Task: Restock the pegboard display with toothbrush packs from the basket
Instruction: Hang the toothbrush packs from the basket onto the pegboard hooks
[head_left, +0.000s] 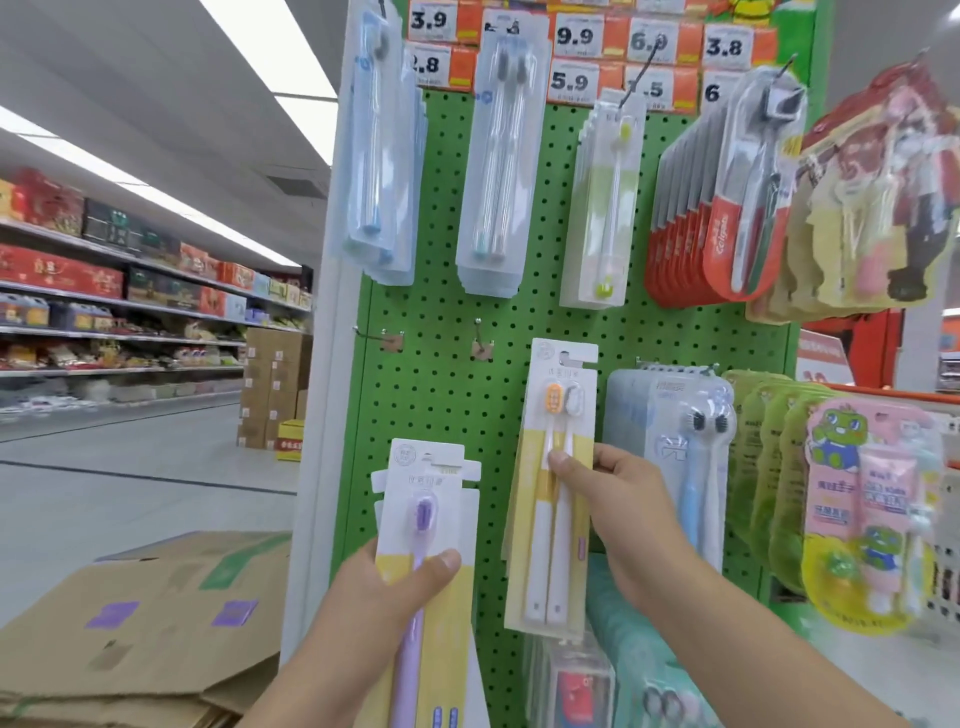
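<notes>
While before two bare hooks, two hands, several packs.

A supermarket aisle under a white ceiling with long strip lights running away into the distance. On the left, grey shelving holds rows of red, green and blue boxed goods. The floor is pale, glossy tile. Brown cartons stand stacked at the far end of the shelving. Flattened cardboard with purple labels lies at lower left. An orange fixture shows at far right.
</notes>
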